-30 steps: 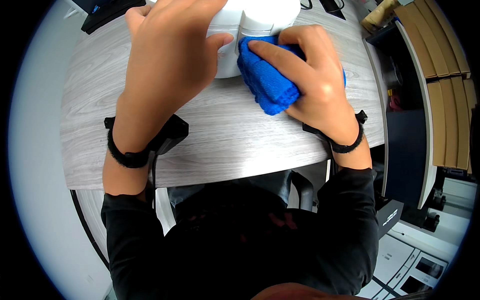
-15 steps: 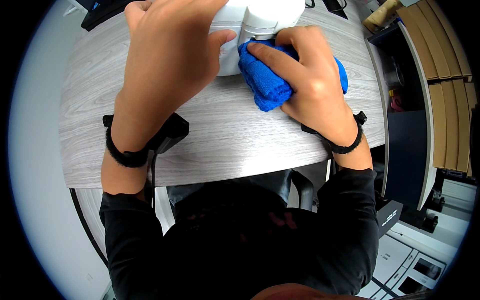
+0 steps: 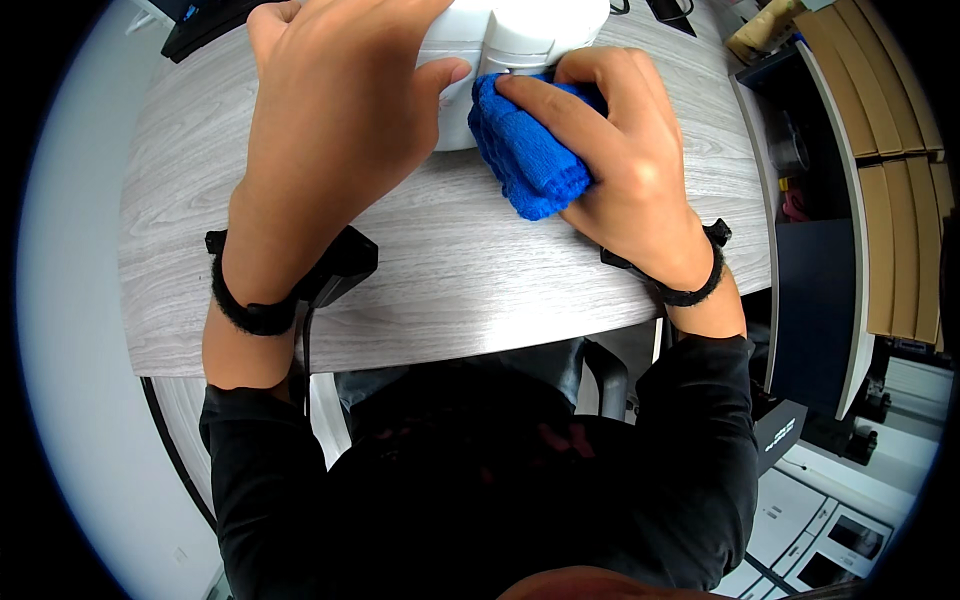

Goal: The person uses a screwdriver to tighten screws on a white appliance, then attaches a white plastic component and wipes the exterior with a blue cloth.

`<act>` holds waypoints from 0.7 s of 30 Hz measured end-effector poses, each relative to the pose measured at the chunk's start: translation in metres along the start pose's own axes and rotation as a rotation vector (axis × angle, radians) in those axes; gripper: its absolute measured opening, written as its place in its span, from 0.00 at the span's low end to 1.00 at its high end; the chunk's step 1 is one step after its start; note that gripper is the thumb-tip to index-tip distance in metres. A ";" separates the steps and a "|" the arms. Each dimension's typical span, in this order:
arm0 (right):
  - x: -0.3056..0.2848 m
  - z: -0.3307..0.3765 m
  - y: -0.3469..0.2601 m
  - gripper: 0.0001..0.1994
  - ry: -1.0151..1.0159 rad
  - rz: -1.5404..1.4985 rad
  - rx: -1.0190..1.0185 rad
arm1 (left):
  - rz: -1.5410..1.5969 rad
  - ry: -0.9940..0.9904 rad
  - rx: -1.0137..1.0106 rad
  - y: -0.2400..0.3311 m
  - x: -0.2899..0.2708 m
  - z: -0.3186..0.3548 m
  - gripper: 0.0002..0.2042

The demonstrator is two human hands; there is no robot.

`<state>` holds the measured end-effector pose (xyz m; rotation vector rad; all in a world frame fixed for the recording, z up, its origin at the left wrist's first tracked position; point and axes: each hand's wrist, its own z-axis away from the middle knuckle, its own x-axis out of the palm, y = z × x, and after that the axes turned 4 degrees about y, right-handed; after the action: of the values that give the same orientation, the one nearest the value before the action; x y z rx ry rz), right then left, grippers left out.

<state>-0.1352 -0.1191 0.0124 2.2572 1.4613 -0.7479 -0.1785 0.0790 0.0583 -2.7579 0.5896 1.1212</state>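
At the far edge of the view stands a rounded white plastic appliance (image 3: 525, 35), its top cut off by the picture's edge. My left hand (image 3: 340, 120) grips its left side, the thumb lying along the front face; most of the fingers are out of sight. A bunched blue cloth (image 3: 530, 155) is pinched in my right hand (image 3: 630, 140), the thumb pressing it against the appliance's lower front. What lies under the cloth is hidden.
Both appliance and hands are over a light grey wood-grain desk (image 3: 440, 270). Along its right side stands an open-fronted dark cabinet (image 3: 810, 290), with brown cardboard boxes (image 3: 890, 240) beyond. A black device (image 3: 210, 30) sits at the far left, a cable (image 3: 675, 12) at the far right.
My right hand has shifted the cloth slightly left and up along the appliance's front. The cloth end behind the hand no longer shows. My left hand stays nearly still.
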 end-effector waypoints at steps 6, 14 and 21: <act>0.000 0.001 -0.004 0.24 -0.064 -0.007 0.032 | -0.021 0.024 0.010 0.000 0.002 0.001 0.30; -0.012 0.002 0.008 0.22 -0.185 -0.020 0.063 | -0.003 -0.029 -0.017 0.003 -0.007 -0.002 0.32; -0.003 0.003 0.003 0.22 -0.122 -0.026 0.051 | 0.020 -0.113 -0.072 0.000 -0.006 -0.005 0.36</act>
<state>-0.1340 -0.1242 0.0112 2.1913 1.4318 -0.9242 -0.1795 0.0794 0.0664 -2.7311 0.5754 1.3175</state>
